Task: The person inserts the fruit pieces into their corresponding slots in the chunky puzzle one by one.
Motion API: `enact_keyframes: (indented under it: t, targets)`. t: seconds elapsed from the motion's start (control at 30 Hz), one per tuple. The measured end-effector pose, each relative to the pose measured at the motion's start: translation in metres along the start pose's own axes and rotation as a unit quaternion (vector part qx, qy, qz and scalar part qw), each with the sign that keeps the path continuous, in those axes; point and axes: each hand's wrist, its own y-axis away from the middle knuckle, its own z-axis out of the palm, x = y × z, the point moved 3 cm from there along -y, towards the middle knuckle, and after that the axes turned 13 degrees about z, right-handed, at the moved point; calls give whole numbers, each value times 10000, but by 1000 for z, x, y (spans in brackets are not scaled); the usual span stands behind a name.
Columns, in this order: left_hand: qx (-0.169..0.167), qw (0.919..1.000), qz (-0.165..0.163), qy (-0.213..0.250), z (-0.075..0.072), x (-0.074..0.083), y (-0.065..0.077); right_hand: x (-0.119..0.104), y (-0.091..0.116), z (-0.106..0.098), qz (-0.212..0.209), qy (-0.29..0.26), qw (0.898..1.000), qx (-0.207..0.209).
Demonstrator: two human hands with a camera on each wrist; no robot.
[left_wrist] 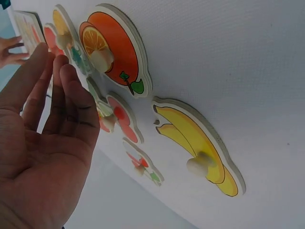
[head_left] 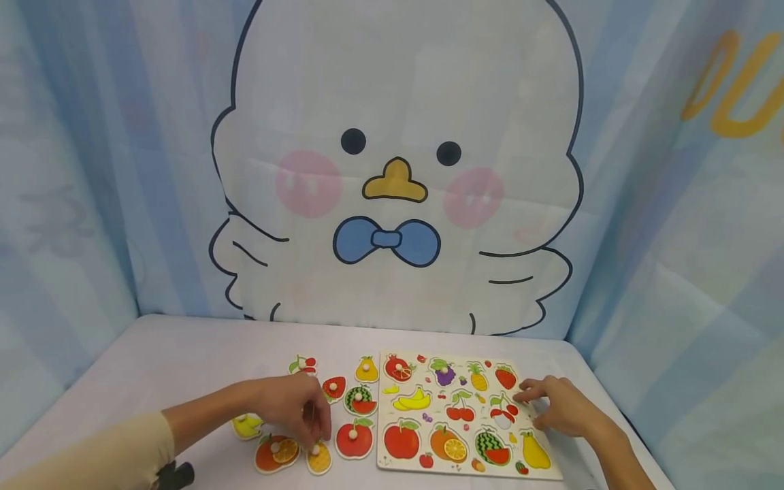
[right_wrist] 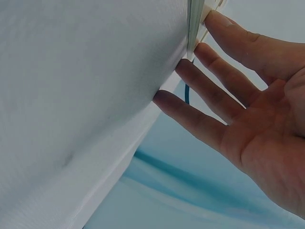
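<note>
Taking hold of the pineapple piece (head_left: pixel 319 461), left of the board (head_left: pixel 384 416), seems the step in hand; the left hand's (head_left: pixel 294 412) fingers bunch at its knob (head_left: pixel 315 449), whether pinching I cannot tell. The right hand's (head_left: pixel 563 408) spread fingers touch the board's right edge; lifting likely needs a firm pinch.

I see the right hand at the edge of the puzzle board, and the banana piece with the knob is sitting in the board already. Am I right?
Almost! The banana piece isn't in the puzzle board: the left wrist view shows it lying loose on the white table. The right hand is at the board's edge, just as you said.
</note>
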Motion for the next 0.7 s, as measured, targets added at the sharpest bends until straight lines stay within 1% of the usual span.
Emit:
enact_keyframes:
  t: [0.17, 0.33, 0.53, 0.7]
  targets:
    - [-39, 9999, -85, 76, 4, -1, 1, -1, 0, -1, -43, 19, 10000, 15]
    - [-82, 9998, -127, 155, 6, -4, 0, 0, 0, -1, 31, -9, 10000, 0]
    - [-77, 9992, -323, 232, 8, -5, -1, -1, 0, -1, 63, -45, 10000, -28]
    - [-40, 9989, -446, 159, 9, -5, -2, -1, 0, -1, 54, 1, 10000, -20]
